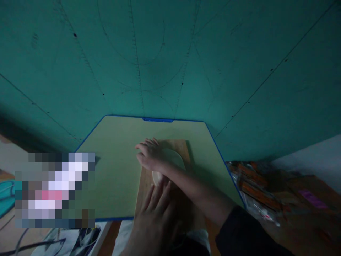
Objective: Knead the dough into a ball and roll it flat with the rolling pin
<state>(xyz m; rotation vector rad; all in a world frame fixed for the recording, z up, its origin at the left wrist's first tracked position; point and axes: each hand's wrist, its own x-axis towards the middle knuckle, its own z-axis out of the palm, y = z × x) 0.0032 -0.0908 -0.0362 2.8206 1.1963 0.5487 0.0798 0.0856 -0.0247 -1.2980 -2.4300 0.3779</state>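
Observation:
A wooden board [179,144] lies on the pale green, blue-edged folding table. On it rests a flat, round, whitish sheet [173,156] that looks like rolled-out dough, partly covered by my right forearm. My right hand [149,154] reaches across from the right to the upper left edge of the sheet, fingers apart and slightly bent, with nothing visible in them. My left hand [156,213] is nearer to me, its fingers stretched out and spread, fingertips at the sheet's near edge. The undersides of both hands are hidden.
The table [114,142] stands against a green wall [170,53]. A blurred-out patch [55,192] covers its left side. Brown boxes and plastic-wrapped packs [255,181] lie on the right. Cables and a white container [99,236] are at lower left.

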